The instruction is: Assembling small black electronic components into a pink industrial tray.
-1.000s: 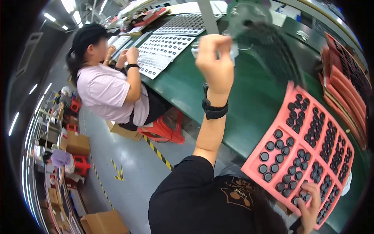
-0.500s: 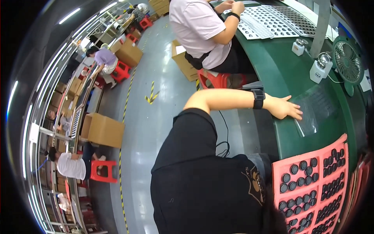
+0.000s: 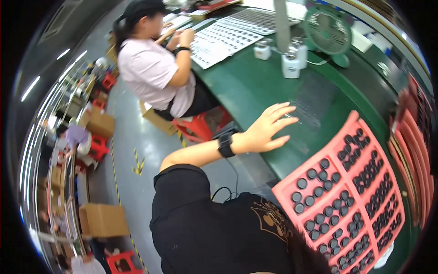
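Observation:
My left hand (image 3: 266, 131), with a black watch on the wrist, reaches over the green worktable (image 3: 244, 93). Its fingers are spread and hold nothing. Just beyond the fingertips, a clear plastic sheet (image 3: 314, 100) lies flat on the table. To the right of the hand is a pink foam tray (image 3: 284, 192) divided into compartments. Groups of round black caps (image 3: 324, 163) sit in them. My right hand is outside the picture.
Two white pump bottles (image 3: 290, 67) stand by a metal post (image 3: 281, 27), near a green fan (image 3: 327, 34). Pink trays (image 3: 413, 155) are stacked at the right. On the left, a co-worker (image 3: 148, 68) sits at the same table beside sheets of small parts (image 3: 223, 48).
My view has turned, shifting the table and tray leftward in the picture. My left hand has come back off the edge of the clear sheet, fingers now raised and spread.

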The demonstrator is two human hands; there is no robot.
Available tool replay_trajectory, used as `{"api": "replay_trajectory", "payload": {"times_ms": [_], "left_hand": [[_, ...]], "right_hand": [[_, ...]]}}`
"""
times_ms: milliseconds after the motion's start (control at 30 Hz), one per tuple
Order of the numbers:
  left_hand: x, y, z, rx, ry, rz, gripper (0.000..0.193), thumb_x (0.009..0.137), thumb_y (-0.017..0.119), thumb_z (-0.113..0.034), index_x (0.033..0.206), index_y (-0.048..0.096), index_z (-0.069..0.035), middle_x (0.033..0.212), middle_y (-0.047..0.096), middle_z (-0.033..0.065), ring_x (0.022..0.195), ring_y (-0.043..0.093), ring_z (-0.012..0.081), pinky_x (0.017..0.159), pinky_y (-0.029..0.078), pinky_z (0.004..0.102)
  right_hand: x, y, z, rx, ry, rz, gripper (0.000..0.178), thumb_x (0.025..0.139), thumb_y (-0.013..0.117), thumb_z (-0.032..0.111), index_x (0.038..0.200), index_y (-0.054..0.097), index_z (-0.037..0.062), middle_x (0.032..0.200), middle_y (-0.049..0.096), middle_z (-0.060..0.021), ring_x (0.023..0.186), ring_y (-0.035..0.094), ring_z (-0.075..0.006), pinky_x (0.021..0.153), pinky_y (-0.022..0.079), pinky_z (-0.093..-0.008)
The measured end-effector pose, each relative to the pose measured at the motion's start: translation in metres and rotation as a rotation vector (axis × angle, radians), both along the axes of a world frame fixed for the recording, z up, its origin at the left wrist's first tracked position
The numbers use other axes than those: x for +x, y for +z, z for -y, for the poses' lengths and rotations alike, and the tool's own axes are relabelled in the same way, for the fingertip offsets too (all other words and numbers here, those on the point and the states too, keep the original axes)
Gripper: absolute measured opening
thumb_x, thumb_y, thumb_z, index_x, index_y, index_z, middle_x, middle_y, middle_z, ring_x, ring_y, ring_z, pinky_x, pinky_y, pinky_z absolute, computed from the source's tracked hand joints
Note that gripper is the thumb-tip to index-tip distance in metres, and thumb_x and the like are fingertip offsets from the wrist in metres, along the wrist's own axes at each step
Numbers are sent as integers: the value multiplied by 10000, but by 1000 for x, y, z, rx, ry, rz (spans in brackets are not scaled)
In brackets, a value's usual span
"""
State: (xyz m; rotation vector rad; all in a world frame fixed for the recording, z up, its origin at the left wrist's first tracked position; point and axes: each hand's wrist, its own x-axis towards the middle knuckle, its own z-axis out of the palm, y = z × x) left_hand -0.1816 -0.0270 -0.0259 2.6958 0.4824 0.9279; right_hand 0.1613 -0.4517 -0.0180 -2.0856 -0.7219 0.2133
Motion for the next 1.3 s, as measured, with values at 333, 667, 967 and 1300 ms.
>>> {"api": "replay_trajectory", "payload": {"times_ms": [333,667,967,1300], "left_hand": [[26,-47,39,-45,156,-197,766,773,464,-604,1361,328,-132,1445,143,195,1336,38,406,1011,-50,596],[23,-55,48,-87,348,238,753,768,489,-569,1319,379,-69,1393,259,209,1309,158,400,1033,36,554],[24,-43,63,-1101,78,158,447,857,556,-222,1226,460,11,1244,480,155,1138,469,250,937,369,325],[55,-23,33,-1916,-142,116,423,864,559,-164,1202,443,63,1147,544,135,1007,544,177,877,434,286]], "right_hand": [[-34,-32,13,301,-535,253,344,848,586,201,1098,542,-31,1043,561,-151,906,534,-258,807,434,-343],[-14,-56,29,446,-685,300,204,829,605,123,967,607,-28,880,611,-119,793,562,-205,658,476,-300],[4,-69,96,-47,-668,405,286,845,604,197,1017,600,-31,928,611,-174,836,575,-245,713,479,-334],[54,-136,142,204,-630,-150,365,864,571,290,1084,593,1,1034,595,-197,931,556,-259,855,424,-342]]}}
